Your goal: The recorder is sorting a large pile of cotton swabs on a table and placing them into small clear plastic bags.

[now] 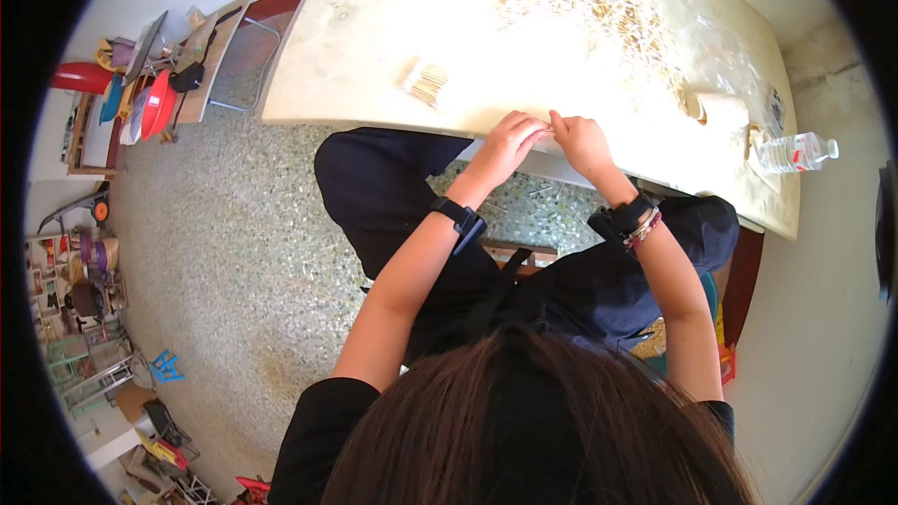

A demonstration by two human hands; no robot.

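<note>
At the near edge of the pale table, my left hand and my right hand meet, fingertips almost touching. The fingers of both are closed in a pinch. Whatever sits between them is too small and too brightly lit to make out. To the left of my hands lies a small bundle of thin tan sticks side by side. Farther back, a wide loose heap of short, thin tan pieces spreads over the tabletop.
On the table's right stand a clear plastic bottle with a white cap and a pale roll. Crumpled clear plastic lies behind them. A red basin and boards are off to the left; a small blue stool is on the speckled floor.
</note>
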